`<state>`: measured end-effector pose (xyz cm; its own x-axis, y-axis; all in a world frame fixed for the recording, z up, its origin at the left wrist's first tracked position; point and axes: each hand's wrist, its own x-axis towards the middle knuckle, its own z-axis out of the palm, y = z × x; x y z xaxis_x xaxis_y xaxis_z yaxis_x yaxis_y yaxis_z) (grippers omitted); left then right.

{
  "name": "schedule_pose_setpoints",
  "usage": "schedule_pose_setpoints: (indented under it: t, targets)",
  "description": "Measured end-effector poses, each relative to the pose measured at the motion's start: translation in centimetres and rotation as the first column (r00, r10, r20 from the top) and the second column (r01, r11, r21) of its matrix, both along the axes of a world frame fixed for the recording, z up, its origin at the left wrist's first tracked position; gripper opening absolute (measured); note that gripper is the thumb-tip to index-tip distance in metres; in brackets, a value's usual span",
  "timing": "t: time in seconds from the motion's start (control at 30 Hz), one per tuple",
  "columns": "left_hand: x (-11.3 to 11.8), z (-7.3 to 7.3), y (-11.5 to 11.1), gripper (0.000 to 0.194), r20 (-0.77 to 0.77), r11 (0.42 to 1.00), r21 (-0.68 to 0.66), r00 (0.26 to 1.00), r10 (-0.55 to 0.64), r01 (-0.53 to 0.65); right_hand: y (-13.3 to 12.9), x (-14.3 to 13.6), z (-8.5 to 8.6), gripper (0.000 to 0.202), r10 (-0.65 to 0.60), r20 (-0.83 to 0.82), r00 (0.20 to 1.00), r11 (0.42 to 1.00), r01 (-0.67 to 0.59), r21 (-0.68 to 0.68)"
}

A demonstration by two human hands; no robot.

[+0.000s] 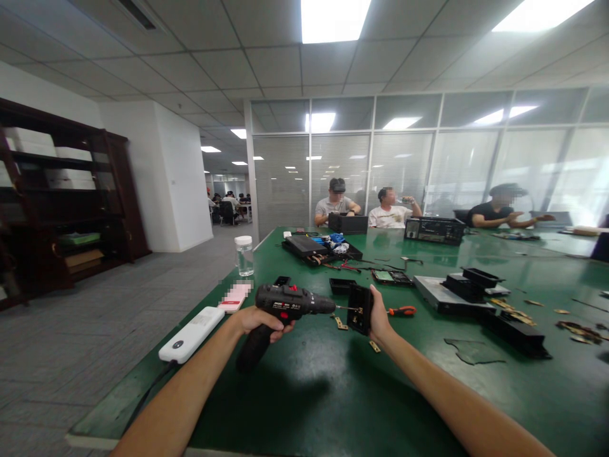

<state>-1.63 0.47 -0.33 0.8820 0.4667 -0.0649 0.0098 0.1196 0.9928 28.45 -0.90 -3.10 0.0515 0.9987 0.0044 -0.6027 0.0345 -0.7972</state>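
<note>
My left hand [267,322] is wrapped round the handle of a black cordless drill [285,301] with red buttons. Its long thin bit points right and reaches a black plastic housing [359,308]. That housing stands on edge above the table, gripped by my right hand [377,314], with small brass-coloured parts on the side facing the drill. Whether the bit's tip touches a screw is too small to tell. Below the housing lie small brass-coloured plates [340,323]. Just right of my right hand is an orange-handled screwdriver [402,311].
On the green table's left edge are a white power bank [193,334], a phone [236,296] and a clear jar [244,256]. A silver case [445,294] and black plastic pieces [516,330] lie right, near a glass shard [473,351]. Several people sit across the table.
</note>
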Motion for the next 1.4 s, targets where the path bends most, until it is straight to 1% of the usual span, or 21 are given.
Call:
schedule_pose_setpoints:
  t: [0.17,0.5,0.77,1.07,1.23,1.4]
  targets:
    - [-0.05,-0.12,0.16,0.039,-0.003,1.0,0.01,1.0,-0.005,0.005,0.02,0.02,-0.02,0.042,0.025,-0.004,1.0,1.0,-0.025,0.011]
    - [-0.03,0.13,-0.06,0.038,-0.003,1.0,-0.002,1.0,-0.008,0.008,0.0,-0.05,0.12,0.044,-0.015,0.012,1.0,0.999,0.015,-0.031]
    - [0.02,0.01,-0.03,0.038,-0.001,1.0,0.003,1.0,0.006,-0.006,0.06,-0.02,-0.02,0.043,-0.009,-0.002,1.0,1.0,0.009,0.001]
    - [-0.05,0.03,0.07,0.038,-0.009,1.0,0.002,1.0,-0.003,0.003,-0.02,-0.06,0.17,0.042,-0.004,-0.002,1.0,1.0,0.004,-0.002]
    - [-0.04,-0.01,0.03,0.038,-0.015,1.0,-0.016,1.0,0.01,-0.011,0.07,-0.1,0.06,0.041,-0.002,0.004,1.0,1.0,0.002,-0.009]
    - [0.07,0.08,-0.06,0.039,-0.015,1.0,0.005,1.0,0.019,-0.019,0.38,0.06,-0.33,0.041,-0.013,0.001,1.0,1.0,0.013,-0.003]
